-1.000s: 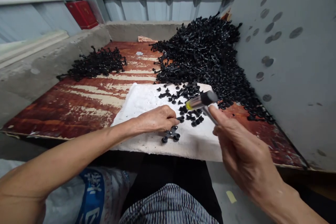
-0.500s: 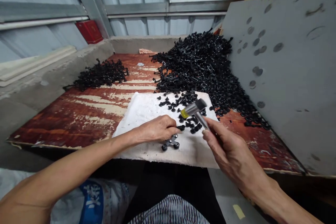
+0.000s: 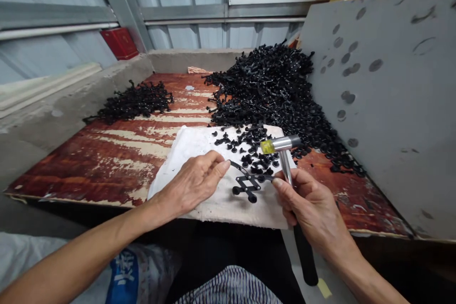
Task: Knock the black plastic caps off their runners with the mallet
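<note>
Between my hands hangs a black scissor linkage [image 3: 248, 183] with crossed bars, shiny rivets and round feet. My left hand [image 3: 194, 180] pinches the end of its upper left arm. My right hand [image 3: 309, 204] is wrapped round a mallet [image 3: 285, 145] with a metal head, one yellow face and a black grip. Thumb and finger of that same hand also pinch the linkage's right arm. Under the linkage lies a white padded board [image 3: 210, 209]. Small black round-footed pieces [image 3: 233, 145] are scattered on the board's far part.
A large heap of black parts [image 3: 267, 85] covers the back right of the worn red-brown tabletop [image 3: 107, 161]. A smaller pile [image 3: 138, 99] lies at left. A grey panel [image 3: 384, 104] stands along the right side. A red box [image 3: 119, 42] sits on the ledge at back left.
The linkage has been lifted off the board and spread open between both hands. My right hand has brought the mallet upright and taken hold of the linkage's right arm. My left hand moved left.
</note>
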Motion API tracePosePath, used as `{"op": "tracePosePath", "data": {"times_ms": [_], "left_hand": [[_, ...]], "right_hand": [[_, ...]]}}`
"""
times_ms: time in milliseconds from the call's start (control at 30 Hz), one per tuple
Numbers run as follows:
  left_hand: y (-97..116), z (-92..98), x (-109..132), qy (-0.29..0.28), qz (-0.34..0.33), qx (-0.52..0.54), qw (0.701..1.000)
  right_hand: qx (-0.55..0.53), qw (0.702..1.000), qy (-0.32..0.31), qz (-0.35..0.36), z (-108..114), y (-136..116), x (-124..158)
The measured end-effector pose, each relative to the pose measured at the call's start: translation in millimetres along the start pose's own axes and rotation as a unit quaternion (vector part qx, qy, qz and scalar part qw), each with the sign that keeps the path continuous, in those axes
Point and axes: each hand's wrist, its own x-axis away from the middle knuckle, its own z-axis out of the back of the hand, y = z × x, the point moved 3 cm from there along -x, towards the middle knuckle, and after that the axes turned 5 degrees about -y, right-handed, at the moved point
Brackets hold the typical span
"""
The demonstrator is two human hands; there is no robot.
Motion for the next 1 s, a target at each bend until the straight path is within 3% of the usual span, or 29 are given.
{"op": "tracePosePath", "data": {"times_ms": [200, 300, 433, 567, 767, 1000], "left_hand": [[3.4, -21.2, -5.1, -0.057, -0.019, 0.065, 0.996], [2.4, -27.6, -16.7, -0.097, 0.007, 0.141, 0.985], [-4.4, -24.4, -29.0, -0.17, 0.072, 0.181, 0.966], [-8.2, -19.7, -37.8, -0.21, 0.06, 0.158, 0.963], [-8.4, -19.7, -49.3, -0.22, 0.011, 0.099, 0.971], [-0.6, -17.3, -51.4, -0.221, 0.0, 0.061, 0.973]], "right_hand": [[-0.006, 0.999, -0.044, 0.011, -16.1, -1.2, 2.0], [-0.005, 0.998, -0.067, -0.002, -19.5, -3.2, 4.9], [-0.033, 0.999, -0.006, -0.017, -2.0, 2.0, 5.9], [-0.104, 0.993, 0.025, -0.048, 11.3, 11.5, 4.0], [-0.13, 0.989, 0.03, -0.06, 11.1, 11.8, 3.0], [-0.137, 0.989, 0.023, -0.053, 13.2, 16.5, 1.5]]}}
